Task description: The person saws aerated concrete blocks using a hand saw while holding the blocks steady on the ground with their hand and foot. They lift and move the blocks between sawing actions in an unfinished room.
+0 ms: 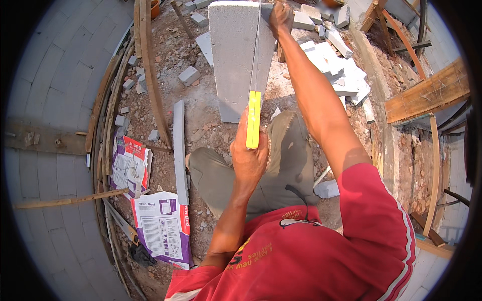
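I count two bare hands, and both of them are at the work. There is one big pale grey block (233,62), and it is in front of the person's knees, with its long side going away from the body. I count also one yellow-handled tool (254,120); a thin straight line runs from its handle over the block, towards the far end.

The left hand (249,155) is closed around this handle, near its lower end. The left arm is bent, and its forearm comes up from the lower edge, in front of the trousers (291,155). The right arm is stretched far forward, almost straight. The right hand (282,19) is at the far right corner of the block with the fingers curled; I cannot tell if it grips the edge or only presses there.

On the left I count two printed bags, one upper (131,168) and one lower (160,228), and one long grey strip (179,150) beside them. On the right is one heap of white broken pieces (346,75), too overlapped for me to count exactly.
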`<move>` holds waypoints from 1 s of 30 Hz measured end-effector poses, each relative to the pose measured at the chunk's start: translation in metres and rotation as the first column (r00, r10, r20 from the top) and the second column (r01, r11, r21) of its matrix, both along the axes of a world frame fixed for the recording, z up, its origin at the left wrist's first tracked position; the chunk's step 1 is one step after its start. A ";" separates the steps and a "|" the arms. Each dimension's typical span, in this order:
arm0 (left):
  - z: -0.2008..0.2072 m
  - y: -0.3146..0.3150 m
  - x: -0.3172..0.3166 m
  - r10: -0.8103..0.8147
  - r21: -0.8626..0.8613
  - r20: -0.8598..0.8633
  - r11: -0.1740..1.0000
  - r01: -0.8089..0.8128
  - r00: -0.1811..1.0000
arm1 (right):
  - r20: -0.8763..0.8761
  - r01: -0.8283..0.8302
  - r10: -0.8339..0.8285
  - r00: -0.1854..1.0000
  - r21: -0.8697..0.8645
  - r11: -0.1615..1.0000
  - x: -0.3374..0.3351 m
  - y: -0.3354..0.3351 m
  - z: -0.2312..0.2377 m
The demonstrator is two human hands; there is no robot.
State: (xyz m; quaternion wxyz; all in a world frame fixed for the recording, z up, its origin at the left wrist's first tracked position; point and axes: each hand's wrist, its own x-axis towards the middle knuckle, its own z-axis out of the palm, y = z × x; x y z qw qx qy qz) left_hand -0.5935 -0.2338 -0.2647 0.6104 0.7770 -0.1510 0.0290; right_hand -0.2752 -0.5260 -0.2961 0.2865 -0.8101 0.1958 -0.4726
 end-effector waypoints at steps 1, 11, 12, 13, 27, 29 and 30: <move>0.003 -0.007 0.011 -0.014 -0.025 -0.040 1.000 0.013 0.999 | -0.022 -0.028 0.027 0.999 -0.054 0.998 0.000 -0.007 0.006; -0.008 -0.010 -0.001 -0.013 -0.014 0.048 1.000 0.013 0.999 | 0.059 0.137 -0.124 0.991 -0.323 0.936 0.004 -0.040 0.007; -0.007 -0.008 0.001 -0.019 -0.001 0.002 1.000 0.019 1.000 | 0.100 0.127 -0.101 0.990 -0.307 0.943 0.003 -0.033 0.006; -0.017 0.005 -0.018 -0.024 -0.034 0.027 0.999 0.025 0.999 | 0.141 0.117 -0.078 0.987 -0.291 0.950 0.002 -0.027 0.004; -0.027 0.009 -0.025 -0.008 -0.042 0.186 0.999 0.016 0.983 | -0.119 0.234 -0.393 0.912 -0.637 0.734 0.008 -0.055 -0.021; -0.004 -0.006 0.014 -0.020 0.003 0.031 1.000 0.019 0.999 | -0.028 0.209 -0.225 0.974 -0.274 0.939 0.001 -0.019 -0.011; -0.003 -0.010 0.016 -0.023 0.000 0.025 1.000 0.023 0.999 | 0.047 0.176 -0.172 0.984 -0.093 0.980 -0.002 -0.017 -0.001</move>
